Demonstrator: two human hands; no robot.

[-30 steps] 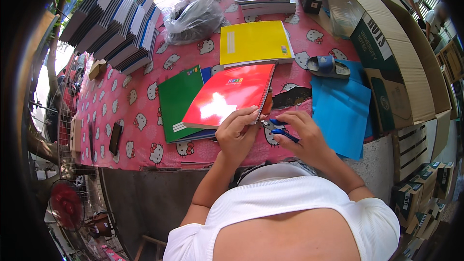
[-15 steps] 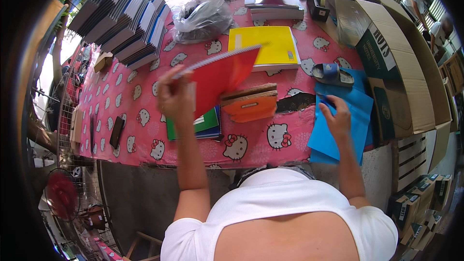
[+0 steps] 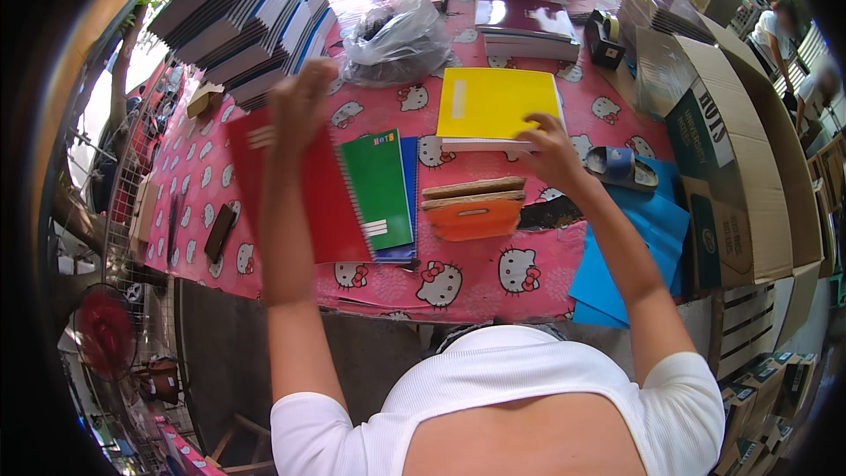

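Observation:
A red spiral notebook (image 3: pixel 304 203) lies tilted at the left, beside a green notebook (image 3: pixel 377 185) and a blue one (image 3: pixel 409 203) under the green. My left hand (image 3: pixel 302 99) is over the red notebook's far end, smeared by motion; its grip cannot be made out. At the middle, my right hand (image 3: pixel 557 148) reaches to the near right corner of a yellow notebook (image 3: pixel 502 101), which rests on white pages. Its fingers are apart and nothing shows between them. Whether the fingertips touch the cover is unclear.
Stacked spiral notebooks (image 3: pixel 256 26) rise at the far left, beside a plastic bag (image 3: pixel 397 40). An orange block with brown edges (image 3: pixel 473 216) sits near the centre. Blue sheets (image 3: pixel 630 256), a slipper (image 3: pixel 621 167) and a cardboard carton (image 3: pixel 749 150) are at the right.
The red notebook has come down from the air to the left, uncovering more of the green one. My right hand has left the blue sheets and the small blue item for the yellow notebook.

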